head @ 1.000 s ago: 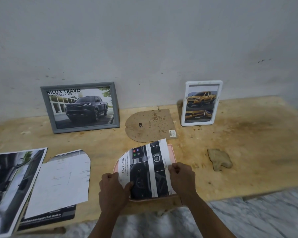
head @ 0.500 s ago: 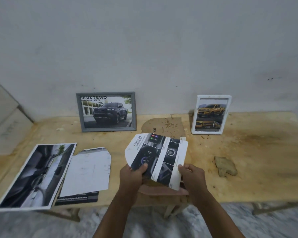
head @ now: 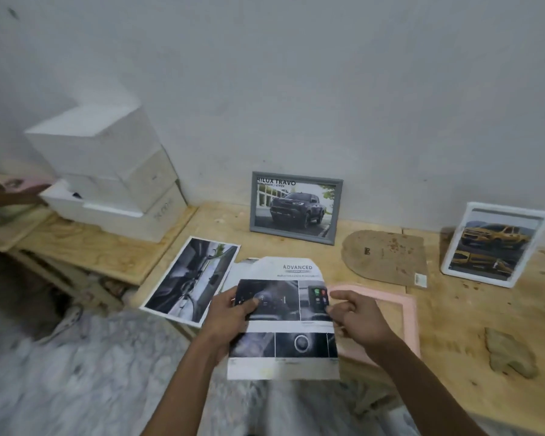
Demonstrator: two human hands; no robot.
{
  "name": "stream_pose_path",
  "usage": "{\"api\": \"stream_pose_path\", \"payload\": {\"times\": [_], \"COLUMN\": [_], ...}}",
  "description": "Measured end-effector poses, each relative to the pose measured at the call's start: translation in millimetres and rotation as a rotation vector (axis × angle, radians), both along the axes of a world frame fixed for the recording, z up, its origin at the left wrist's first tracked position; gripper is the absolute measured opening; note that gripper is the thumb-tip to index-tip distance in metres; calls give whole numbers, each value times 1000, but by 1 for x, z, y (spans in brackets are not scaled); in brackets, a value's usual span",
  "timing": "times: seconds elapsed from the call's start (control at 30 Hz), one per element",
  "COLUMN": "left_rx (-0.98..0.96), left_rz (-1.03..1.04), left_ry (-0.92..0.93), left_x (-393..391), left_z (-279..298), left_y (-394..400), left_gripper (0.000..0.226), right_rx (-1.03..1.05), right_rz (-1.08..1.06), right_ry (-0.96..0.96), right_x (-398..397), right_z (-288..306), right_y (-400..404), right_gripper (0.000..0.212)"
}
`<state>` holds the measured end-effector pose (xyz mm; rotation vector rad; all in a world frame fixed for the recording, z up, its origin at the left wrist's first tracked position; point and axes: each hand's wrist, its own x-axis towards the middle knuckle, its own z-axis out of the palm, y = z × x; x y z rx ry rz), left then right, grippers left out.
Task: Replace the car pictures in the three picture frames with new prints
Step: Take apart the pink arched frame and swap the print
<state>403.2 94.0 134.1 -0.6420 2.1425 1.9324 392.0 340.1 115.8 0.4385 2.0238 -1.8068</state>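
Note:
My left hand [head: 233, 313] grips the left edge of a print [head: 283, 328] headed "ADVANCED", with dark dashboard photos, held above the table's front edge. My right hand [head: 356, 319] is at the print's right edge with fingers apart, not clasping it. A pink frame [head: 406, 309] lies flat on the table just right of the print, partly behind my right hand. A grey frame [head: 296, 209] with a dark truck picture leans on the wall. A white frame [head: 494, 243] with yellow truck pictures stands at the right. A brown backing board [head: 387, 256] lies between them.
A large car-interior print [head: 192, 278] lies at the table's left corner, another sheet half hidden beside it. A brown lump [head: 510, 354] lies at the right front. White foam boxes [head: 107, 171] are stacked on a lower bench at left, where another person's hand [head: 10, 196] reaches in.
The print has been lifted off the pink frame and carried left. My right hand has let go of its edge. My view has swung left, showing the foam boxes.

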Motion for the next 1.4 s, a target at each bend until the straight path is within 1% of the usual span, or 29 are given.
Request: {"api": "stream_pose_path", "payload": {"times": [0.07,0.17,0.23,0.3,0.33,0.4,0.47,0.5,0.57,0.6,0.67,0.77,0.9,1.07,1.17,1.27,1.33,1.4], "left_rx": [5,-9,-34,-94,-126,-207,-309,-378,-496,-517,-551,-590,-675,-736,-770,-808,-868,-968], "left_rz": [45,99,150,181,179,188,134,86,-17,-53,-113,-169,-229,-305,-347,-345,-341,-359], "left_ry": [7,-18,-33,-63,-80,-86,-76,-75,-65,-55,-63,-97,-118,-139,-179,-202,-222,-209], "left_x": [1,-5,-18,-38,-48,-68,-89,-97,-113,-122,-144,-167,-195,-216,-223,-226,-227,-227], "left_z": [0,-7,-19,-40,-50,-57,-61,-67,-72,-75,-86,-99,-121,-148,-161,-168,-171,-173], "left_y": [-25,-63,-94,-129,-145,-170,-195,-207,-232,-244,-270,-294,-315,-327,-330,-331,-331,-328], "left_gripper": [15,13,11,34,36,30,36,33,20,19,24,21,24,28,28,28,40,60], "right_rx": [-60,-100,-65,-8,18,89,162,198,273,298,332,361,420,543,622,663,682,684], "right_rz": [26,41,39,5,-13,-35,-81,-108,-126,-120,-105,-175,-262,-247,-232,-219,-213,-249], "right_ry": [-15,-3,0,-17,-21,-6,-12,-29,-66,-80,-109,-157,-175,-196,-237,-242,-231,-208], "right_x": [-3,-13,-26,-40,-49,-66,-80,-85,-95,-100,-114,-125,-141,-162,-167,-168,-168,-166], "right_z": [-1,-9,-20,-36,-44,-63,-74,-74,-73,-75,-84,-94,-108,-130,-140,-148,-150,-149], "right_y": [-30,-74,-103,-133,-149,-180,-212,-226,-256,-270,-300,-330,-356,-371,-376,-378,-379,-375], "right_gripper": [15,10,5,6,7,10,9,10,11,10,10,16,17,13,15,17,16,13]}}
